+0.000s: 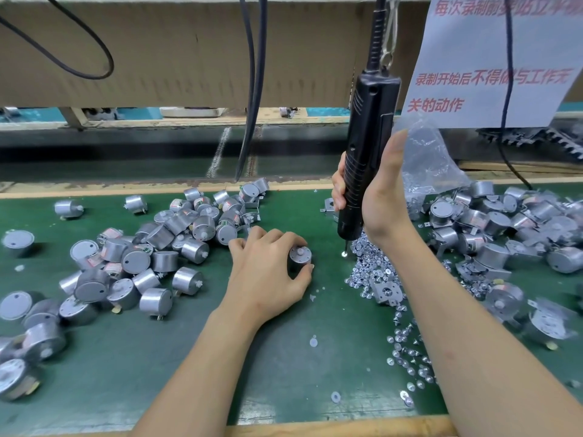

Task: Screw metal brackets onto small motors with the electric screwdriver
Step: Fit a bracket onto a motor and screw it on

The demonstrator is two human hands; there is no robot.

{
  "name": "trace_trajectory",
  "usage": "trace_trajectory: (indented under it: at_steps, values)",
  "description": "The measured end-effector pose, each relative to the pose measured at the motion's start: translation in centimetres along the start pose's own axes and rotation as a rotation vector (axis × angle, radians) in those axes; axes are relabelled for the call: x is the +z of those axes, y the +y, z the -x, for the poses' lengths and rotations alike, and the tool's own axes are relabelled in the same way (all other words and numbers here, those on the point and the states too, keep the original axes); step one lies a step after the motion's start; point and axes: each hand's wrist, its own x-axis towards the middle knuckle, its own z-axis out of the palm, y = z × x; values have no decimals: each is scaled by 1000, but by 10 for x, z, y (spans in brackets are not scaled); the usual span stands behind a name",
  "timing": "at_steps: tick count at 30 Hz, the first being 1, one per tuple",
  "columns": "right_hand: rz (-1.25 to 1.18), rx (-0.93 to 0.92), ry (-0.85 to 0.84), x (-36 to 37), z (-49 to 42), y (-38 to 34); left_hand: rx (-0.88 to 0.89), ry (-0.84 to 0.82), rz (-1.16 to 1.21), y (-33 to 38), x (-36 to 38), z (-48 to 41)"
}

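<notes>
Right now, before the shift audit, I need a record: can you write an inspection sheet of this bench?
Surface: green mat, wooden front edge.
Job's things: black electric screwdriver upright, bit down at a heap of small silver screws; square metal bracket lying on it; bare round silver motors piled left, bracketed motors right.
Clutter: clear plastic bag behind the screws; loose washers.
Grippers: left hand grips one upright motor; right hand grips the screwdriver.
Cables: black cables hang from above.
Surroundings: brown cardboard wall; white paper notice, red writing.

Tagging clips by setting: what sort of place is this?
Probably a factory assembly bench: piles of small motors on a green mat, a heap of screws, and a hanging electric screwdriver gripped by the right hand.
</notes>
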Motion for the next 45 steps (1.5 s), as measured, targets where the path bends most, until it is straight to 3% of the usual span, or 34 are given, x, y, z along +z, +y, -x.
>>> trace_trajectory:
  at_steps: [32, 36, 40, 45]
  values:
    - [36, -89, -11, 7, 1, 8, 10, -4, 51, -1, -6, 3]
    - [39, -61, -4, 8, 2, 14, -71, 186, 202, -9, -16, -2]
    - [37, -78, -6, 6, 2, 14, -249, 356, 155, -31, -31, -2]
    - [68, -108, 10, 10, 3, 13, -316, 98, -21, -34, -39, 7]
